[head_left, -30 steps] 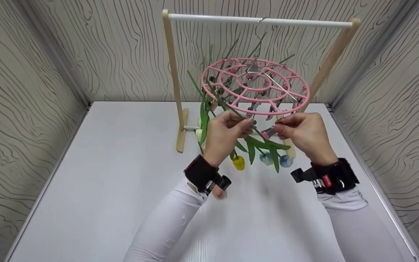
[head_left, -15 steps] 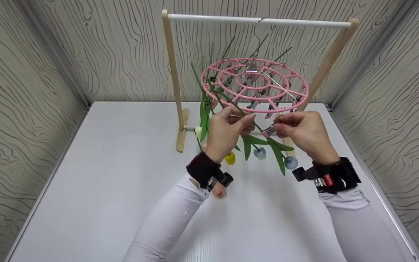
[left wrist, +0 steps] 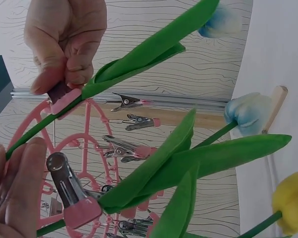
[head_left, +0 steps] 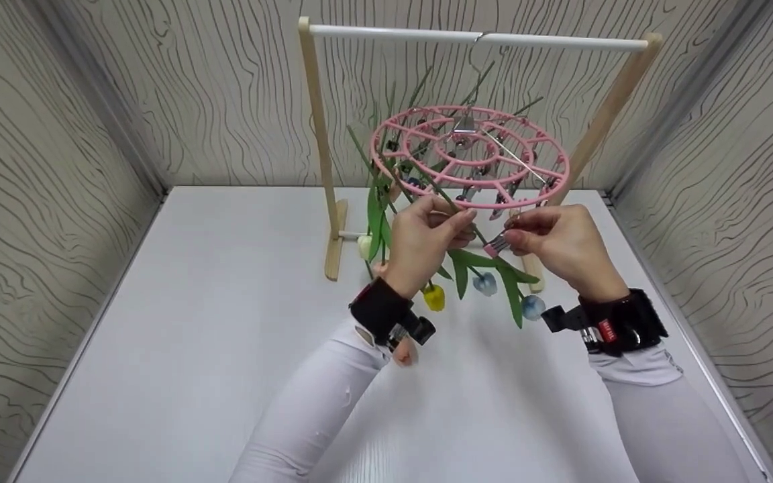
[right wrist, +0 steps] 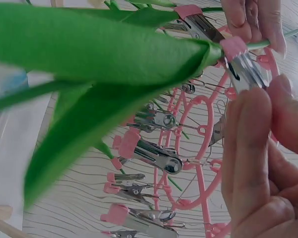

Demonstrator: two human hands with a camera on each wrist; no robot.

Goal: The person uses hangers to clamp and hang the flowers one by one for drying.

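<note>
My left hand (head_left: 423,241) pinches the green stem (left wrist: 32,133) of an artificial blue tulip (head_left: 533,308) that hangs head down. With thumb and fingers, my right hand (head_left: 561,245) holds a metal clip (right wrist: 246,69) by its handles. The clip's pink tips (left wrist: 66,101) are at the stem, just beside the base of the leaves. Both hands are below the near rim of a pink round clip hanger (head_left: 494,206). Another pink-tipped clip (left wrist: 77,198) grips a neighbouring tulip stem close to my left fingers.
The hanger hooks over the white bar (head_left: 393,32) of a wooden stand (head_left: 321,127). A yellow tulip (head_left: 434,297), a second blue tulip (head_left: 485,284) and a white tulip (head_left: 364,247) hang around my left hand. Several unused-looking clips (right wrist: 149,153) dangle from the hanger.
My left hand has shifted slightly right along with the stem. The hanging tulips have swayed, and the held blue tulip sits a little lower. My right hand has barely moved.
</note>
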